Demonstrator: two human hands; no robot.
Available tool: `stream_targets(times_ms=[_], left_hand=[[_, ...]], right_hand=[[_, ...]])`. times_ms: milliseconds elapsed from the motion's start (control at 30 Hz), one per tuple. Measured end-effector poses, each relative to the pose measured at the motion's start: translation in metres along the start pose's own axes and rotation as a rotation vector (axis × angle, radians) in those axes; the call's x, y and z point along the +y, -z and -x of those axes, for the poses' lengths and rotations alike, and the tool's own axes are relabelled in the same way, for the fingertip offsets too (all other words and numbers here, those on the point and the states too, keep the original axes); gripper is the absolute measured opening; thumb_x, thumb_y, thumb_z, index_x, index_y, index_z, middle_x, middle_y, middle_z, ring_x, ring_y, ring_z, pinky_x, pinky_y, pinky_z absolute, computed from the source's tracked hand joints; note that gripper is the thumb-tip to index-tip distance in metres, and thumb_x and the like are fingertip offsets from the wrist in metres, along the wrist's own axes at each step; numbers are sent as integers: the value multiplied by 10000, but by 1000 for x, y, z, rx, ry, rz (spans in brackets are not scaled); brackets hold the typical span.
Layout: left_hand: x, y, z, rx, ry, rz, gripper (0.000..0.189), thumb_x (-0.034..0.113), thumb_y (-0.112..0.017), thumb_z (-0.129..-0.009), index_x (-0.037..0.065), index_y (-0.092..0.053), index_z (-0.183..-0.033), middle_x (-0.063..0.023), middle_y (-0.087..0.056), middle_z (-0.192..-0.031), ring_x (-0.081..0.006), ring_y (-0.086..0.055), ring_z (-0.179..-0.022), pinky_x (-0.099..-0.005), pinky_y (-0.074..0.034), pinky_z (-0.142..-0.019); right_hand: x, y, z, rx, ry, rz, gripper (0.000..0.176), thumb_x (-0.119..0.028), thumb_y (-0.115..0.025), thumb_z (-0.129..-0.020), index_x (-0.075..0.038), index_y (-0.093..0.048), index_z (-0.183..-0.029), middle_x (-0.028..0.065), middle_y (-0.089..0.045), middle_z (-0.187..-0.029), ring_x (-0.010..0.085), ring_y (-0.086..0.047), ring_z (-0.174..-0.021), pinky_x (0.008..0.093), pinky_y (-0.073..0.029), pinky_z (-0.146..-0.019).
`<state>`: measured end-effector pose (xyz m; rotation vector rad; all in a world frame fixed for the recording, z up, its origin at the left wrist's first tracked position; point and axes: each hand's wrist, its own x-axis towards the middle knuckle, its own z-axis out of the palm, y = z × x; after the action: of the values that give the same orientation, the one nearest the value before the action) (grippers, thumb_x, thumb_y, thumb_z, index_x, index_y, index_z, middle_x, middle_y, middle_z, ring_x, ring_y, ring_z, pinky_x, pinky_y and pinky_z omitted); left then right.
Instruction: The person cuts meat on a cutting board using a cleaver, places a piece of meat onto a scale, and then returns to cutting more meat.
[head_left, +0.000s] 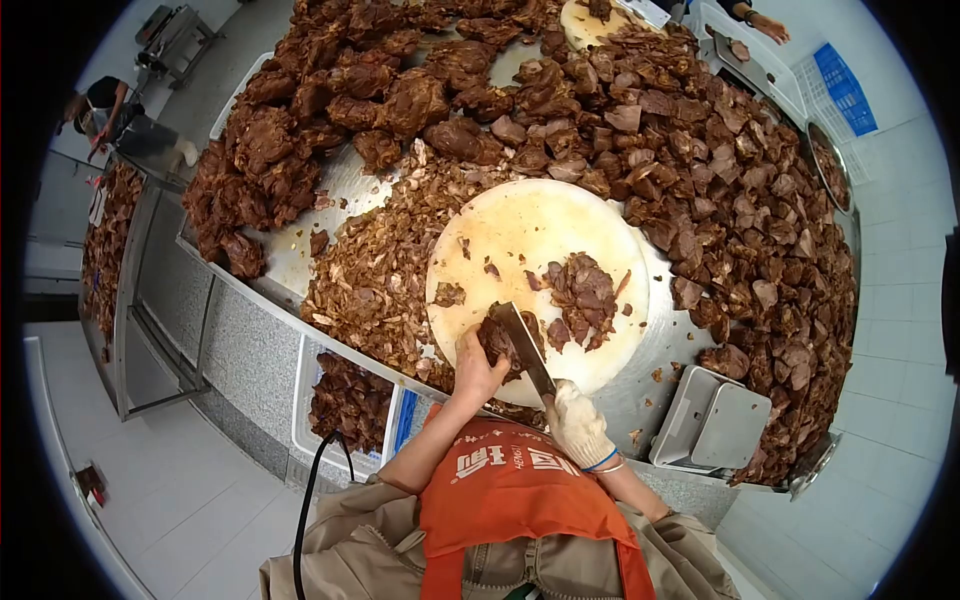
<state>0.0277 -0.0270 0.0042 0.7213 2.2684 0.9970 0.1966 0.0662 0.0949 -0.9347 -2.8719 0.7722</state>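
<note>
My right hand (580, 425), in a white knitted glove, is wrapped round the handle of a cleaver (524, 348). The blade points up and to the left over the round cutting board (540, 220), against a dark brown piece of meat (492, 342). My bare left hand (478, 368) holds that piece at the board's lower left, with the fingers pressed on its left side. Right of the blade lies a heap of cut meat (583, 292). Small scraps (449, 294) are on the board's left part.
Large meat chunks (400, 95) and sliced pieces (740, 190) surround the board on the steel table. A scale (712, 418) stands at the lower right, a white crate (350, 400) below the table's edge. One person (115, 115) is far left; another's hand (768, 27) shows top right.
</note>
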Motion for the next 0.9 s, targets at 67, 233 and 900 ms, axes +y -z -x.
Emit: stream_targets(times_ms=[67, 233, 900], left_hand=[[0, 12, -12, -84, -177, -52, 660, 117, -651, -767, -79, -361, -1327, -281, -475, -1244, -430, -423, -1217, -467, -373, -1043], [4, 27, -17, 1, -326, -44, 594, 100, -652, -767, -1, -442, -1313, -245, -455, -1290, -397, -447, -1218, -447, -395, -1028], [-9, 22, -17, -45, -232, -95, 538, 135, -697, -717, -15, -507, -1198, -199, -547, -1140, -382, -514, -1084, -452, -424, -968]], right_hand=[[0, 12, -1, 0, -85, -7, 175, -179, -603, -894, -35, -528, -958, 162, -587, -709, 337, -625, -630, 436, -503, -528], [13, 16, 1, 83, -98, 17, 179, -188, -600, -902, -42, -542, -987, 172, -605, -698, 353, -636, -640, 441, -504, -525], [19, -5, 1, 106, -68, -13, 146, -126, -607, -874, -32, -542, -964, 158, -579, -738, 327, -602, -591, 399, -493, -504]])
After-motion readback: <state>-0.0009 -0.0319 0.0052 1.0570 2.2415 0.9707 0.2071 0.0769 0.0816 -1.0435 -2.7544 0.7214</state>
